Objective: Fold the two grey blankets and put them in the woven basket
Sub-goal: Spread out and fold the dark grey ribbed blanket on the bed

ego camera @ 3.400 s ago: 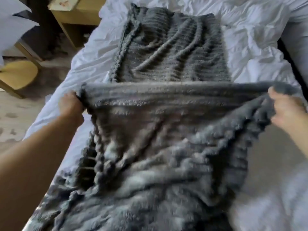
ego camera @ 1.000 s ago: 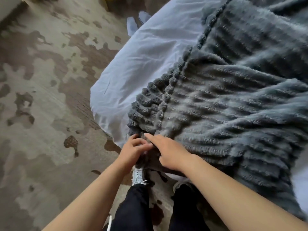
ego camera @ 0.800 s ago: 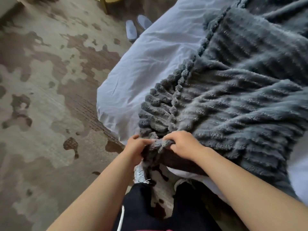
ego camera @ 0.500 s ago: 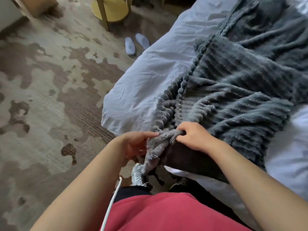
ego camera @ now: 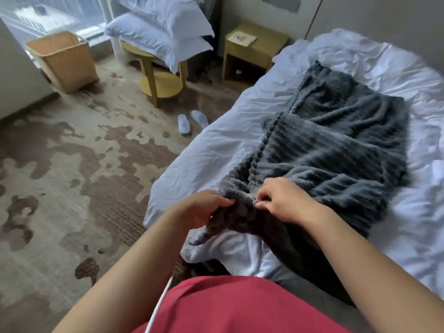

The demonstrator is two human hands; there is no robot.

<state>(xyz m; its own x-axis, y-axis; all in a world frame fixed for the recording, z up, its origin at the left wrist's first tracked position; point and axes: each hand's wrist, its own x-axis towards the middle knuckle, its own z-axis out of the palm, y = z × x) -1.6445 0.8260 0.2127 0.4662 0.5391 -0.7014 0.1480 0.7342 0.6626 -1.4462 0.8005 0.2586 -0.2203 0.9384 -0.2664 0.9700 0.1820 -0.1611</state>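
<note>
Head view: a bed (ego camera: 216,145) with a crumpled white sheet fills the right side, and its near corner sits just ahead of the person's red top (ego camera: 240,306), where a thin white cord (ego camera: 161,301) hangs down. To the left lies a brown and beige patterned carpet (ego camera: 72,176) with a pair of white slippers (ego camera: 189,121) near the bed's side. Farther back stand a yellow round side table (ego camera: 161,85) stacked with white pillows (ego camera: 163,32), a wooden nightstand (ego camera: 249,56) at the head of the bed, and the woven basket (ego camera: 64,58) on the floor by the window, well apart from the bed. The ribbed grey blanket (ego camera: 324,159) lies along the mattress, overlapping a second grey blanket (ego camera: 348,102) that lies rumpled beyond it. Its near end is bunched at the bed's corner, between both hands. The left hand (ego camera: 199,210) has its fingers curled on the gathered edge; the right hand (ego camera: 281,200) pinches the same edge just beside it — thumb and fingertips closed on the fabric. Compared with half a second ago, the camera has lifted, so the basket, pillows and nightstand have come into sight. Both hands keep their hold on the corner, and the left hand's fingers are now more tightly curled.
</note>
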